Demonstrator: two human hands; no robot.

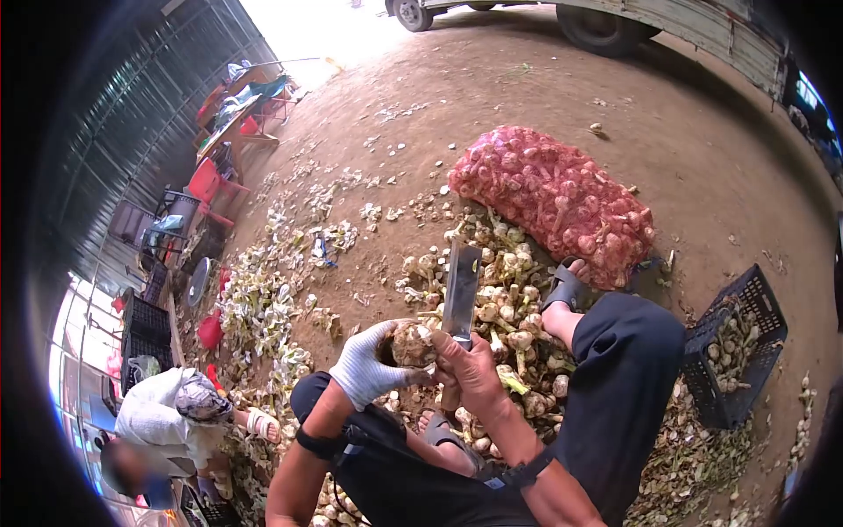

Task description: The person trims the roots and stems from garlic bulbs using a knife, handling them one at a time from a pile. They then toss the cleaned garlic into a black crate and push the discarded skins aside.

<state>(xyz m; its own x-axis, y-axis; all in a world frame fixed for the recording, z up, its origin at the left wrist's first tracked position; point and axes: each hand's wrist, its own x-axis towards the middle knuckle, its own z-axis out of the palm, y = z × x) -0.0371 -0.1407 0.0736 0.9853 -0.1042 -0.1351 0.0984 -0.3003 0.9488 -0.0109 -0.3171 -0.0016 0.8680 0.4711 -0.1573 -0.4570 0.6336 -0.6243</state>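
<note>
My left hand, in a white knitted glove, is closed round a garlic bulb with brownish, dirty skin. Bare and wrapped round a handle, my right hand grips a wide-bladed knife whose blade points up and away from me. The right thumb reaches over to the bulb's right side. Both hands meet in front of my lap, above a heap of garlic bulbs with stalks between my feet. Most of the knife handle is hidden by the fingers.
Beyond the heap lies a red mesh sack full of garlic. A black crate with garlic stands at right. Peelings litter the dirt floor at left, near a person. Red chair and truck are farther off.
</note>
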